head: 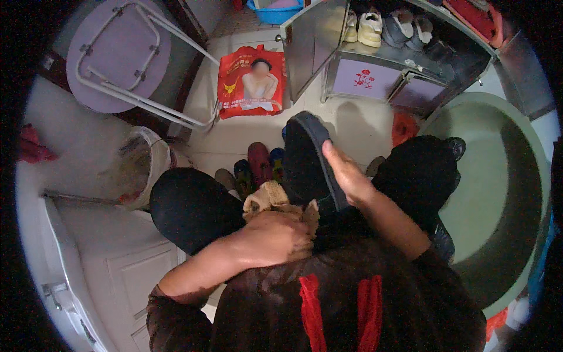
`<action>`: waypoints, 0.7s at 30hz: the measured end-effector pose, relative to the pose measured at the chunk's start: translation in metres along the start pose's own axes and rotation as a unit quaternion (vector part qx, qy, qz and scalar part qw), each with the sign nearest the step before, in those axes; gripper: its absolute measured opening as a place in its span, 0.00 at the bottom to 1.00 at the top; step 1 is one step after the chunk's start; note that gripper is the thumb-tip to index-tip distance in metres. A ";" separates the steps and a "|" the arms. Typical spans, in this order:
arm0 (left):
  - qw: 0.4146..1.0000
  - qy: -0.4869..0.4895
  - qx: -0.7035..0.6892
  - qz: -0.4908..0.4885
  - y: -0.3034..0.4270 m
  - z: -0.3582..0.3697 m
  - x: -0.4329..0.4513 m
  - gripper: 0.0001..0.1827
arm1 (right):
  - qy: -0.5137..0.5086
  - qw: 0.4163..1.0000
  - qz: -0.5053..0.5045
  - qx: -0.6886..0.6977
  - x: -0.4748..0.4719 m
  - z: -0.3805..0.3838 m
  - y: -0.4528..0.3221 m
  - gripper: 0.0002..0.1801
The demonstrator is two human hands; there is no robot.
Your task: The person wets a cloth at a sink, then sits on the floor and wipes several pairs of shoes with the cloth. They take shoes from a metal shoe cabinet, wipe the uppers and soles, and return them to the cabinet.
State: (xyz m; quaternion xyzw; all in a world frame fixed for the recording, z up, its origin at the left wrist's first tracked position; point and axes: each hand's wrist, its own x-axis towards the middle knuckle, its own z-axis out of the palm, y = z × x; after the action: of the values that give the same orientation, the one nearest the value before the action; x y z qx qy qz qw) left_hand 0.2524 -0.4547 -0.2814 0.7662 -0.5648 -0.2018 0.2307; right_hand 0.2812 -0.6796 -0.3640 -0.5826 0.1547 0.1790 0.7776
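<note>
A dark shoe or slipper (303, 154) with a thick grey sole edge stands upright over my lap, toe end away from me. Along its right edge lies my right hand (349, 176), fingers out of sight behind it and thumb on the rim. My left hand (277, 235) is curled around a tan, fuzzy cloth (268, 198) at the shoe's near end. The fingertips of that hand are hidden, as is the spot where cloth and shoe may touch.
Several slippers (258, 160) line the floor between my knees. Beyond them stands a red printed bag (250, 83). An open shoe cabinet (365, 79) holds shoes (370, 28). To the right is a large green tub (479, 198); to the left, a bin (154, 167) and a folded round table (118, 53).
</note>
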 end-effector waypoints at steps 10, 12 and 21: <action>0.914 0.403 0.054 -0.014 -0.044 -0.081 0.031 0.16 | -0.021 0.996 -0.083 0.018 -0.004 0.007 -0.003 0.39; 0.914 0.383 -0.052 -0.122 -0.054 -0.054 0.053 0.16 | -0.095 0.984 -0.086 0.120 -0.002 0.005 0.000 0.40; 0.803 0.221 -0.491 -0.257 -0.062 0.003 0.008 0.18 | -0.004 0.992 -0.054 0.116 -0.013 0.005 0.007 0.44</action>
State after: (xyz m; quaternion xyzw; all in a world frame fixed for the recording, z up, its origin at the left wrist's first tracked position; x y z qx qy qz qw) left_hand 0.3006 -0.4474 -0.3200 0.6914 -0.1067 -0.3292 0.6342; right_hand 0.2668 -0.6744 -0.3629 -0.4949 0.1401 0.1198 0.8492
